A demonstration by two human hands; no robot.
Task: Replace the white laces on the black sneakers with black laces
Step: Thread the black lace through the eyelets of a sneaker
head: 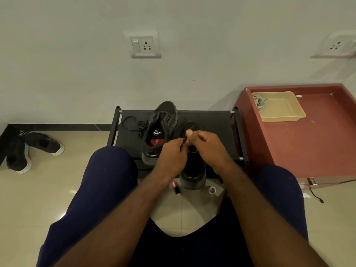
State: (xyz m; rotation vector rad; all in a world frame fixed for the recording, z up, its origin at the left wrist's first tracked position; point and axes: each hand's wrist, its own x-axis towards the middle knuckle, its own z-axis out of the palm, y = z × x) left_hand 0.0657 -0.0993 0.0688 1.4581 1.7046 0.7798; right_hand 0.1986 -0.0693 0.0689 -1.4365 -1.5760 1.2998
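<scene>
**Asker:** What are the hands doing?

**Teller:** The left hand [171, 153] pinches the end of a black lace [184, 140]. The right hand [209, 146] has its fingers curled and meets the left hand at the same bit of lace. Both are just above the right sneaker [193, 174], which stands on the near edge of the black table [212, 120].

**Asker:** How can the person do this step well?

**Teller:** It looks like the lace is going into a hole. The person should hold the lace close to its tip so it does not bend. One hand can keep the shoe flap steady while the other pokes the tip through. Then a slow pull, so both sides come out even. The holes are hidden behind the hands, so it is hard to tell which one is next.

**Asker:** How many things are there?

**Teller:** There are two black sneakers on the table. The left sneaker [161, 128] stands just beside the first one. One loose lace [133, 123], black too, lies to its left. One bundle of white laces [260, 102] sits in one tray [283, 116] on the red table [308, 147] at the right. Two more dark shoes [44, 143] lie on the floor, far left. One small pink thing [176, 187] and one little white ring [212, 189] lie on the floor near the table. Two wall sockets [145, 44] are on the far wall.
</scene>
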